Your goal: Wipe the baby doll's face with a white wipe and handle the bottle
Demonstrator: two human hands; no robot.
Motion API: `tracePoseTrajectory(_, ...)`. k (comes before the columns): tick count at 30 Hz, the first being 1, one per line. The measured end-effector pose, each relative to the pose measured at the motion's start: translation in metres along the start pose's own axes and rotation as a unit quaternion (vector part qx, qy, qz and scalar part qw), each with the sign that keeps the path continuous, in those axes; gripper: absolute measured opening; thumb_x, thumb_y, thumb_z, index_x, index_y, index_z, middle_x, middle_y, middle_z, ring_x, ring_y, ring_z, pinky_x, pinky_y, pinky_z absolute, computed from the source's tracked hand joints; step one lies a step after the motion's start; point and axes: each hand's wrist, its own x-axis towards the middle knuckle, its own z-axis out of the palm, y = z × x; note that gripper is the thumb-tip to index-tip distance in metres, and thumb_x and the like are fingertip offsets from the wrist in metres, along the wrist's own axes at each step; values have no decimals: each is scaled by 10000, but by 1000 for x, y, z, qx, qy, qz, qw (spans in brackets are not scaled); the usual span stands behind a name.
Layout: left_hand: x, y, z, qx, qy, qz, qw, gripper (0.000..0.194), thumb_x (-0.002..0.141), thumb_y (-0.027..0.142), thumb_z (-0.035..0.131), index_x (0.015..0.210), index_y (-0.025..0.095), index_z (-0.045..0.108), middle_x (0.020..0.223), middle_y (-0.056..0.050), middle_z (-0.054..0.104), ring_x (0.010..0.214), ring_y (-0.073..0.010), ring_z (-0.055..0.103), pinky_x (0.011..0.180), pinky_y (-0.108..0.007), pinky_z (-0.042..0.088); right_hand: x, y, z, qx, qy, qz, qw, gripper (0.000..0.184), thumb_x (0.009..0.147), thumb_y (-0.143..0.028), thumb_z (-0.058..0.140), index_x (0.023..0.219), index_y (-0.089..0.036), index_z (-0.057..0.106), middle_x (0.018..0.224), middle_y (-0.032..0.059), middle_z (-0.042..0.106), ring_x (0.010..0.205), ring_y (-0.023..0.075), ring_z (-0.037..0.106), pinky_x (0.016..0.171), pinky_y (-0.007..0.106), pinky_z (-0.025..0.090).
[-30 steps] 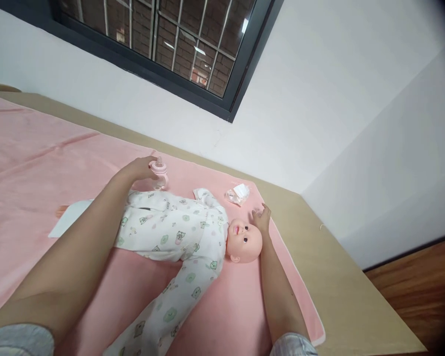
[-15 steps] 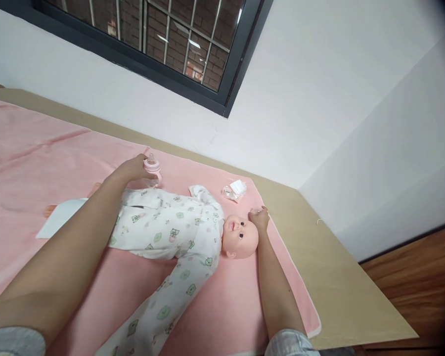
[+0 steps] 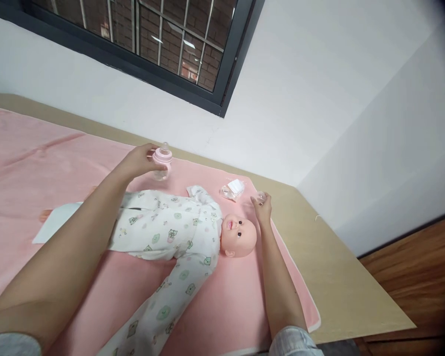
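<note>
My left hand (image 3: 143, 160) is closed around a baby bottle (image 3: 162, 157) with a pink collar, pink handle and clear teat pointing up. The bottle is held upright beyond the doll's body. In my right hand (image 3: 263, 211), between thumb and fingers, is a small clear bottle cap (image 3: 261, 197), just past the doll's head. The baby doll (image 3: 239, 236) lies on its back between my arms, head to the right, in a white suit (image 3: 170, 227) printed with green bears. My left forearm hides part of its legs.
A pink blanket (image 3: 215, 306) covers much of the tan table (image 3: 330, 267). A clear plastic packet with a white label (image 3: 233, 189) lies near the doll's head. White cloth or paper (image 3: 52, 225) lies over the doll's legs. A wall and barred window (image 3: 178, 39) stand behind.
My left hand has lifted the bottle and moved it right. My right hand has risen slightly, and the clear cap in it shows more plainly.
</note>
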Motion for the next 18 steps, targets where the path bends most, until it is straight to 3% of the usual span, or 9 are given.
tracePoseTrajectory(3,-9,33,10,-47,-22,42,998,598,683,350,784,1227,177,608,1184,-52,693,1052,-266,653,932,-374,515,-3,-40,-6,95,2,-38,995,722,716,-464,693,1331,-175,452,1368,149,542,1163,218,599,1021,345,493)
tracePoseTrajectory(5,-18,55,19,-55,-38,81,994,596,662,349,792,1215,199,629,1183,-40,701,1073,-273,658,960,-373,510,-12,-70,-9,144,-30,-71,987,771,705,-463,727,1364,-187,438,1377,143,531,1184,223,593,1023,346,499)
tracePoseTrajectory(10,-52,108,44,-16,-80,170,982,508,707,357,736,1199,262,650,1230,-11,688,1147,-292,632,1003,-395,490,-56,-137,-18,200,-102,-195,955,780,812,-508,675,1470,-270,328,1442,124,481,1277,219,547,1087,373,472)
tracePoseTrajectory(14,-77,136,55,8,-109,197,974,471,741,377,726,1200,293,654,1213,10,698,1116,-300,646,928,-392,514,-88,-162,-17,197,-114,-252,941,762,852,-526,644,1495,-314,294,1479,101,435,1324,224,504,1135,414,439)
tracePoseTrajectory(18,-83,139,59,34,-105,202,973,501,777,452,709,1253,321,619,1240,14,686,1113,-308,649,874,-388,522,-99,-164,-11,160,-151,-260,940,708,841,-508,679,1455,-316,383,1464,81,457,1343,239,482,1152,434,427)
